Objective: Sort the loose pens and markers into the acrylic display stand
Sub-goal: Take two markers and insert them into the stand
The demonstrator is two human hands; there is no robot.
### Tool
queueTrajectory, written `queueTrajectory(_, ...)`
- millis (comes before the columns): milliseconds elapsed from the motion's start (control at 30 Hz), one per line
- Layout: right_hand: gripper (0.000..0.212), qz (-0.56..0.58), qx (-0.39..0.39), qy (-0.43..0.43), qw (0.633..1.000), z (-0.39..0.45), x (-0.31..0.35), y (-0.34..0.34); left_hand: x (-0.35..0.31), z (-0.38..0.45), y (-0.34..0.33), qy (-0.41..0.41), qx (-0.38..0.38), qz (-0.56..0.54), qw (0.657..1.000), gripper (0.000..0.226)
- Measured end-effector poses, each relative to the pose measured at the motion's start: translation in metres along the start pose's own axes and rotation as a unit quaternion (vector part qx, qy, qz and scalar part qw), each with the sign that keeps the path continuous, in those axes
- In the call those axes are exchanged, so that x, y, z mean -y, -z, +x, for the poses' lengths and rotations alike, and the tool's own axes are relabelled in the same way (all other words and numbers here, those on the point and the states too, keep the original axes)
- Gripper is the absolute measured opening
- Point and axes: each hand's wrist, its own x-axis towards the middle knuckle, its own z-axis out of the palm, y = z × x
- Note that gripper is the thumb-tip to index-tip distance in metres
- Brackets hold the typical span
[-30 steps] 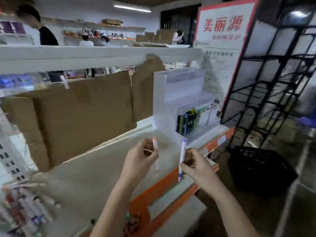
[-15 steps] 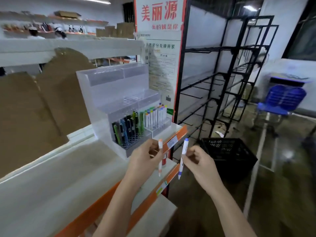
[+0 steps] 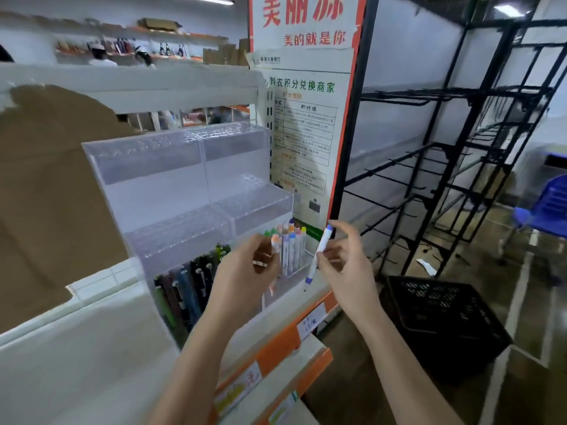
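Note:
A clear acrylic display stand [image 3: 171, 179] with three stepped tiers sits on the white shelf. Its lowest tier holds dark pens [image 3: 190, 283] on the left and white markers with coloured caps [image 3: 291, 243] on the right; the upper tiers hold nothing. My left hand [image 3: 245, 274] grips an orange-capped marker [image 3: 275, 243] upright, right in front of the marker row. My right hand [image 3: 346, 262] pinches a blue-capped marker [image 3: 319, 253], tilted, just right of the stand.
Brown cardboard [image 3: 46, 194] leans at the back of the shelf on the left. A red and white poster [image 3: 306, 102] hangs behind the stand. A black wire rack [image 3: 460, 148] and a black plastic crate [image 3: 441, 320] stand to the right. The orange shelf edge [image 3: 285, 338] carries price labels.
My view has swung right and closer to the stand. Both hands have risen towards the marker row, each still holding its marker.

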Motion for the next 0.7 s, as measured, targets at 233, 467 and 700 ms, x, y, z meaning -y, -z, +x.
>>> queueTrajectory(233, 0.052, 0.024, 0.043, 0.088, 0.995, 0.05, -0.026, -0.03, 0.011, 0.019, -0.013, 0.035, -0.036, 0.008, 0.999, 0.007)
queueTrajectory(467, 0.04, 0.006, 0.133, 0.149, 0.98, 0.079, -0.056, -0.051, 0.007, 0.028, -0.032, 0.078, -0.082, -0.019, 0.993, 0.022)
queueTrajectory(700, 0.03, 0.027, 0.175, 0.186, 0.966, 0.091, -0.069, -0.051, 0.009, 0.036, -0.051, 0.104, -0.12, 0.029, 0.987, 0.008)
